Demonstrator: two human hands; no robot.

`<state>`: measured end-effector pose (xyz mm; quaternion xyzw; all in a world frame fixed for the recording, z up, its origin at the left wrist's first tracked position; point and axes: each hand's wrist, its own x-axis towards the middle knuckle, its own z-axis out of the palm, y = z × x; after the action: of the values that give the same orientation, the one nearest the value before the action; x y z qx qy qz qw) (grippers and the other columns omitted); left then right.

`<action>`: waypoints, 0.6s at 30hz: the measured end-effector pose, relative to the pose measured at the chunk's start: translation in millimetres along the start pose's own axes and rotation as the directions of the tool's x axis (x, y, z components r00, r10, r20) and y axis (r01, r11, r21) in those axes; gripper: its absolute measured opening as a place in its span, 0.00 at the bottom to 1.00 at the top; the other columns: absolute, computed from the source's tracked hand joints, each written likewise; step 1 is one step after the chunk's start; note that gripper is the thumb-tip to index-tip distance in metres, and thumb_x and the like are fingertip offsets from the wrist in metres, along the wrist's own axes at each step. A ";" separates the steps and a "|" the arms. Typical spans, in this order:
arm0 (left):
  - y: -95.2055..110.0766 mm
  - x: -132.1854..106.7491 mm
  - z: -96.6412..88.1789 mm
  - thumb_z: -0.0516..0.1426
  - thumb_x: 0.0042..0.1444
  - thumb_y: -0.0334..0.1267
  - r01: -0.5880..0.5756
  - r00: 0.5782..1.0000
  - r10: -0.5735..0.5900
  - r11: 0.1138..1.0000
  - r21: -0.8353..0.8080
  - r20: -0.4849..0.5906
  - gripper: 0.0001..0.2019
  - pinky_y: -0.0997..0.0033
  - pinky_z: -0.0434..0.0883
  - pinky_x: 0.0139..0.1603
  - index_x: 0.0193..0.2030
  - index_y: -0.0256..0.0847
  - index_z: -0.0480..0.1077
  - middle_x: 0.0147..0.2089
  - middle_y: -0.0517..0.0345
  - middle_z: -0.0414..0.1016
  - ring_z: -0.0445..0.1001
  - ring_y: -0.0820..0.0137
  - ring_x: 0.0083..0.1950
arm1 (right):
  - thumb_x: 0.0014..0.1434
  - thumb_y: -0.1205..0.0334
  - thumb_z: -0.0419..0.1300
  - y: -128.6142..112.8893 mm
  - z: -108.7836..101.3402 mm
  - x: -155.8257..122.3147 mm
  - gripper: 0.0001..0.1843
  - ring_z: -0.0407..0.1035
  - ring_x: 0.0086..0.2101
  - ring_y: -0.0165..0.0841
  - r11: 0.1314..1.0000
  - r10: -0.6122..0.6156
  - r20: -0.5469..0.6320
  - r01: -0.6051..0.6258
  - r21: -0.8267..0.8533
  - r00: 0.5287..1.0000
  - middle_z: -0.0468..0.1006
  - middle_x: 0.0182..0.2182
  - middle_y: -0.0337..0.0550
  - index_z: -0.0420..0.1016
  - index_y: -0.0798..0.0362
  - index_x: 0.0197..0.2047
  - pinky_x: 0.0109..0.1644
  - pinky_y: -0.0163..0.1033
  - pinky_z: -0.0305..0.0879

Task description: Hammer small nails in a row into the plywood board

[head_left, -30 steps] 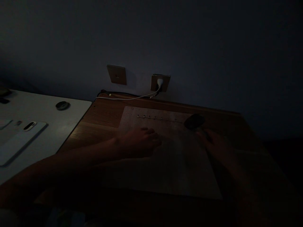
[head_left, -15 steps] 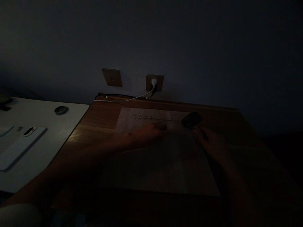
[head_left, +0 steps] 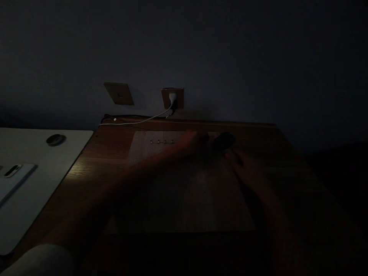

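Dim light hides much detail. My left hand reaches across the sheet, over the right part of a row of small metal pieces. Its fingers point right and fade into shadow, so their grip does not show. My right hand is at the sheet's right side, fingers bent and closed at the lower edge of a dark oval object. That object's kind is too dark to make out. A short gap separates the left fingertips from it.
The sheet lies on a wooden table against a wall. A white cable runs from a wall socket. On the left, a white table holds a phone and a round dark object.
My left hand has moved farther up the sheet and now covers the right part of the row. My right hand and the dark object keep their places together. The view has shifted right.
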<state>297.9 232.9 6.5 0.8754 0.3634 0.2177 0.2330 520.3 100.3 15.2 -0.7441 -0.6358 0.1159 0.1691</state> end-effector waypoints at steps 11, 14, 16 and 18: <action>3.0 -5.8 12.6 0.55 0.65 0.31 0.014 1.000 -0.015 1.000 -0.018 -0.024 0.14 0.62 0.77 0.54 0.50 0.39 0.82 0.48 0.48 0.85 0.82 0.62 0.49 | 0.72 0.43 0.53 1.9 1.8 -1.0 0.22 0.81 0.38 0.49 0.999 0.023 0.015 -0.023 0.023 1.000 0.86 0.37 0.51 0.82 0.48 0.45 0.40 0.47 0.70; 2.7 -6.1 13.3 0.56 0.64 0.32 0.022 0.999 -0.023 1.000 -0.009 -0.032 0.14 0.62 0.77 0.54 0.51 0.38 0.81 0.50 0.47 0.85 0.82 0.61 0.50 | 0.71 0.43 0.54 -0.6 0.0 -0.7 0.20 0.81 0.39 0.50 0.999 0.032 0.031 -0.033 0.028 0.999 0.86 0.37 0.51 0.81 0.47 0.43 0.42 0.47 0.71; 1.7 -5.5 13.3 0.57 0.63 0.32 0.023 0.999 -0.023 1.000 -0.017 -0.025 0.14 0.62 0.77 0.54 0.51 0.39 0.81 0.50 0.48 0.85 0.83 0.61 0.51 | 0.71 0.43 0.55 -2.6 -1.0 -0.4 0.20 0.81 0.41 0.51 0.998 0.046 0.019 -0.047 0.037 0.999 0.86 0.38 0.52 0.81 0.47 0.43 0.44 0.48 0.71; -0.2 -4.4 13.8 0.57 0.62 0.31 0.028 0.999 -0.029 0.999 -0.036 -0.020 0.13 0.61 0.77 0.55 0.50 0.39 0.81 0.50 0.49 0.86 0.83 0.60 0.51 | 0.70 0.43 0.55 -4.4 -2.1 0.1 0.20 0.81 0.40 0.50 0.997 0.049 0.006 -0.050 0.063 0.999 0.86 0.38 0.51 0.81 0.47 0.43 0.43 0.48 0.71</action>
<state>302.5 226.3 -5.5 0.8635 0.3743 0.2298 0.2480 517.1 100.8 18.9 -0.7537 -0.6136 0.1416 0.1883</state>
